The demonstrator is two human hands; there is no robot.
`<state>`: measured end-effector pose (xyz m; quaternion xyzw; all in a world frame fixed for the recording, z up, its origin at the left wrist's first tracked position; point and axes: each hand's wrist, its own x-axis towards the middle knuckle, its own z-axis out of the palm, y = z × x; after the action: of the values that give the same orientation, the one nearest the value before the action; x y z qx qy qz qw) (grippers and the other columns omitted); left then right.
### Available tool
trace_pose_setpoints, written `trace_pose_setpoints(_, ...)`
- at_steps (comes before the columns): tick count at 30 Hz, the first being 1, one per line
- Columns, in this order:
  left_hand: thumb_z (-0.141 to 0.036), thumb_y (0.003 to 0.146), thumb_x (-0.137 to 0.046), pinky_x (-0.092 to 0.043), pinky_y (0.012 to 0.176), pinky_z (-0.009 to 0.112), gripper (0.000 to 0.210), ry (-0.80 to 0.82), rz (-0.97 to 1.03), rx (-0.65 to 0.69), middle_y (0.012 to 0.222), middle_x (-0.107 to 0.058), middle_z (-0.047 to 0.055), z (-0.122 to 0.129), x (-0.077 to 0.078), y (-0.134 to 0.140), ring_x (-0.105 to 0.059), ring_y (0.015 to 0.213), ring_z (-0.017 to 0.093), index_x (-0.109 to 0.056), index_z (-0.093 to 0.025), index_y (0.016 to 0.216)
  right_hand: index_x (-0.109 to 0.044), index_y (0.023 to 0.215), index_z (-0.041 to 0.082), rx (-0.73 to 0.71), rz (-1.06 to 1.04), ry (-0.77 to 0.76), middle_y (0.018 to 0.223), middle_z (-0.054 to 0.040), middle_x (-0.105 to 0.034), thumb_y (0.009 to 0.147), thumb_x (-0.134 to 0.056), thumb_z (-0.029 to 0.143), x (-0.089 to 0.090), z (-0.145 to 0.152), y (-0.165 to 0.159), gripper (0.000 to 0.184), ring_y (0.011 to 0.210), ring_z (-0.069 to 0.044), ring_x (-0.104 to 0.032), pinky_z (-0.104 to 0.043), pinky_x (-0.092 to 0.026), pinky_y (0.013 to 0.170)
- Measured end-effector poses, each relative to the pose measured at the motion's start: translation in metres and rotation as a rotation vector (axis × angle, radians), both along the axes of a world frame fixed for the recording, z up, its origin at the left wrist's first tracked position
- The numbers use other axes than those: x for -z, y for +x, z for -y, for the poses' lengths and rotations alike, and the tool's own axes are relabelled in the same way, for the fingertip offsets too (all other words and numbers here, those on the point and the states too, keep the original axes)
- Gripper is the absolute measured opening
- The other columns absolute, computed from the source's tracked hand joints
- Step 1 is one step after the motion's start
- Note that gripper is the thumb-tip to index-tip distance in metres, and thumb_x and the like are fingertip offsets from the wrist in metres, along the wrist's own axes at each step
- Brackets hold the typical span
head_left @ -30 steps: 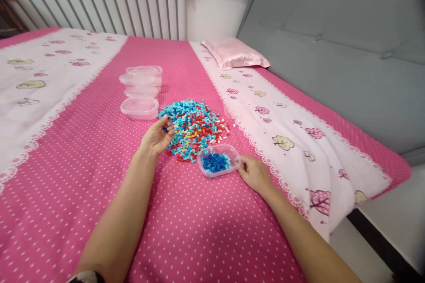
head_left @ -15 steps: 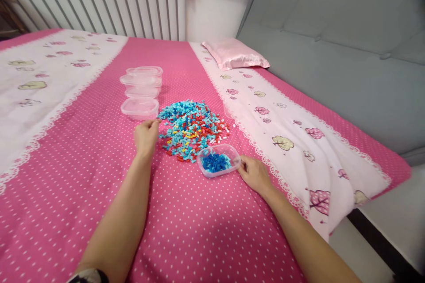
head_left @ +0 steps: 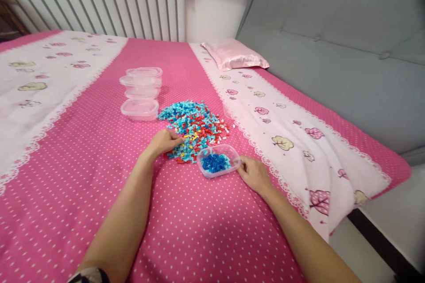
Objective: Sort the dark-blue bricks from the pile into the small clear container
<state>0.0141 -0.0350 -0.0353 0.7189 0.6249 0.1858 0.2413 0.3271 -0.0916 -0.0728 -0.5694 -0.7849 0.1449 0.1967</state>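
A loose pile of small toy bricks, mostly light blue with red, yellow and white ones, lies on the bedspread. My left hand reaches over the pile's left side, fingers pinched together; whatever is between the fingertips is too small to make out. With my right hand I grip the right rim of a clear plastic container. Inside it sit dark blue bricks with some light blue ones at the edges. The container rests just in front of the pile, tilted slightly toward me.
Several clear plastic containers stand in a row beyond my left hand. A clear lid or container lies right of the pile. Farther back are a pink pillow, a white radiator and a grey padded headboard.
My left hand has moved right and toward me, from beside the nearest empty container onto the pile's left side. The right hand and its container have stayed put.
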Motion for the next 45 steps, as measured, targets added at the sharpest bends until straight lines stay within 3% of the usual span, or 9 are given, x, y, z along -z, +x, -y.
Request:
trace_pose_setpoints(3,-0.05,0.067,-0.053,-0.016,0.043,0.024,0.05,-0.083,0.058,0.091,0.039,-0.02,-0.005,0.005,-0.009,-0.001,-0.018,0.041,0.006,-0.03,-0.017,0.036,-0.06,0.076,0.019,-0.005,-0.006,0.0,0.059,0.002,-0.051,0.081,-0.045,0.025,0.0,0.0,0.0,0.017,0.056,-0.013,-0.047,-0.023,-0.026,0.052)
trace_pose_setpoints(6,-0.046,0.068,-0.055,-0.019,0.044,0.023,0.036,-0.037,0.015,0.018,0.04,-0.03,-0.004,0.007,-0.014,-0.003,-0.026,0.041,0.007,-0.055,-0.017,0.046,-0.062,0.08,0.019,0.003,-0.006,-0.011,0.059,0.0021,-0.052,0.081,-0.045,0.024,0.0,0.0,0.0,0.018,0.055,-0.013,-0.047,-0.023,-0.026,0.051)
trace_pose_setpoints(8,-0.041,0.071,-0.054,-0.025,0.046,0.023,0.028,0.088,-0.074,-0.092,0.046,-0.044,-0.002,0.004,-0.012,-0.002,-0.038,0.045,0.01,-0.07,-0.018,0.075,-0.062,0.079,0.019,0.009,-0.002,-0.021,0.059,0.0022,-0.052,0.08,-0.045,0.024,-0.001,0.001,0.0,0.017,0.056,-0.013,-0.048,-0.023,-0.026,0.051)
trace_pose_setpoints(11,-0.033,0.077,-0.048,-0.036,0.057,0.024,0.04,0.209,-0.241,-0.18,0.068,-0.062,0.003,-0.002,-0.004,0.007,-0.054,0.062,0.017,-0.061,-0.024,0.113,-0.06,0.076,0.019,0.016,0.006,-0.013,0.059,0.0021,-0.052,0.08,-0.046,0.025,-0.001,0.001,-0.001,0.016,0.056,-0.013,-0.048,-0.023,-0.026,0.052)
trace_pose_setpoints(15,-0.03,0.082,-0.039,-0.042,0.073,0.032,0.045,0.16,-0.368,-0.148,0.102,-0.065,0.008,-0.007,0.008,0.02,-0.06,0.089,0.026,-0.05,-0.031,0.126,-0.058,0.074,0.019,0.013,0.012,-0.004,0.059,0.002,-0.051,0.081,-0.045,0.026,-0.001,0.001,-0.001,0.017,0.056,-0.013,-0.048,-0.023,-0.025,0.052)
trace_pose_setpoints(18,-0.031,0.082,-0.039,-0.043,0.075,0.035,0.045,0.124,-0.396,-0.158,0.106,-0.064,0.01,-0.008,0.011,0.023,-0.059,0.093,0.029,-0.049,-0.031,0.127,-0.059,0.076,0.019,0.004,0.005,-0.01,0.058,0.0022,-0.051,0.081,-0.044,0.025,-0.001,0.0,0.0,0.017,0.056,-0.013,-0.048,-0.023,-0.026,0.052)
trace_pose_setpoints(28,-0.033,0.072,-0.053,-0.04,0.063,0.027,0.038,0.115,-0.303,-0.312,0.081,-0.064,0.006,-0.007,0.009,0.012,-0.058,0.078,0.024,-0.06,-0.025,0.109,-0.057,0.072,0.019,-0.003,-0.009,0.001,0.059,0.0021,-0.051,0.081,-0.044,0.025,-0.001,0.001,0.0,0.017,0.056,-0.013,-0.048,-0.023,-0.027,0.052)
trace_pose_setpoints(34,-0.033,0.067,-0.058,-0.034,0.054,0.024,0.026,0.045,-0.251,-0.281,0.069,-0.062,0.003,-0.004,0.004,0.002,-0.055,0.065,0.018,-0.068,-0.023,0.089,-0.056,0.07,0.019,-0.002,-0.004,-0.001,0.058,0.0024,-0.05,0.08,-0.045,0.024,-0.001,0.0,0.0,0.016,0.056,-0.013,-0.047,-0.023,-0.027,0.052)
trace_pose_setpoints(45,-0.028,0.071,-0.053,-0.036,0.055,0.026,0.024,0.039,-0.275,-0.41,0.076,-0.067,0.007,0.004,-0.009,-0.005,-0.059,0.07,0.021,-0.071,-0.022,0.087,-0.061,0.076,0.019,0.016,-0.001,-0.017,0.059,0.0019,-0.053,0.08,-0.045,0.025,-0.001,0.0,0.0,0.017,0.057,-0.013,-0.049,-0.023,-0.026,0.052)
